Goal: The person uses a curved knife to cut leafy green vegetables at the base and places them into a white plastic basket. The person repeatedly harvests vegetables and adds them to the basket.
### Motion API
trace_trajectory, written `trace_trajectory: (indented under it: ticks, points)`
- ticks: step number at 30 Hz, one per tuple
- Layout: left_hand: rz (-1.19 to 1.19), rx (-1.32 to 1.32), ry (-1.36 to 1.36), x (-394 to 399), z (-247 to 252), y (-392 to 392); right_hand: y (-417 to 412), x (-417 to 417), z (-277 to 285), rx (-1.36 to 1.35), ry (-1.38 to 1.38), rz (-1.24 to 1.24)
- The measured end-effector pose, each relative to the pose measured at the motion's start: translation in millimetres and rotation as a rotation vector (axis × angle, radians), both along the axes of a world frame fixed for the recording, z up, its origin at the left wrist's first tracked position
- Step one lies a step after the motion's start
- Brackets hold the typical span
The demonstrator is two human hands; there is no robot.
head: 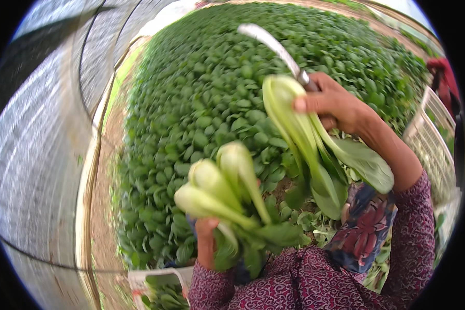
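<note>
My right hand grips a head of bok choy by its pale base, thumb across the stalks, leaves hanging down. The same hand also holds a knife with a curved blade, which points up and away to the left; most of its handle is hidden by my fingers. Lower and to the left, a bunch of three bok choy heads rests in my left hand, pale bases up and leaves towards my body. Most of the left hand's fingers are hidden behind the stalks. The bunch is slightly blurred.
A dense bed of leafy greens spreads ahead. Plastic greenhouse sheeting rises on the left beyond a dirt strip. A white crate with greens stands at lower left, another pale crate at right. Someone's red sleeve shows behind it.
</note>
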State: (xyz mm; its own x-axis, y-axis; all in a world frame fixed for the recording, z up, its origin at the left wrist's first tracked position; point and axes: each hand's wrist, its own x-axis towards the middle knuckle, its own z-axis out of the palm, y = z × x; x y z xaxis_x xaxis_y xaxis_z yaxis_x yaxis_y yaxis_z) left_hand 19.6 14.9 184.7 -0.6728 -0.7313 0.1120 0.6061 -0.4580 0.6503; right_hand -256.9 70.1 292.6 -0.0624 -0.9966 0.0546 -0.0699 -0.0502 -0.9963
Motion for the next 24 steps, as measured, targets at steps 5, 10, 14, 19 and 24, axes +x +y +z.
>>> trace_trajectory:
  ticks: [5,10,14,19,24]
  points:
    - [0.026,0.062,-0.11,46.3,-44.2,-20.3,-38.8,107.1,-20.1,-0.088,0.669,0.006]
    - [0.036,0.222,0.145,62.1,-47.6,-15.2,-58.6,177.9,-43.6,-0.184,0.293,0.017]
    - [0.165,0.08,0.193,103.8,-37.8,-8.5,-68.3,232.0,-35.8,-0.112,0.135,0.123]
    - [0.335,0.155,0.326,145.3,-29.4,-4.4,-90.8,297.1,-19.8,-0.073,0.262,0.277]
    - [0.553,0.307,0.342,207.7,-52.1,4.9,-110.5,358.6,-33.7,-0.112,0.47,0.558]
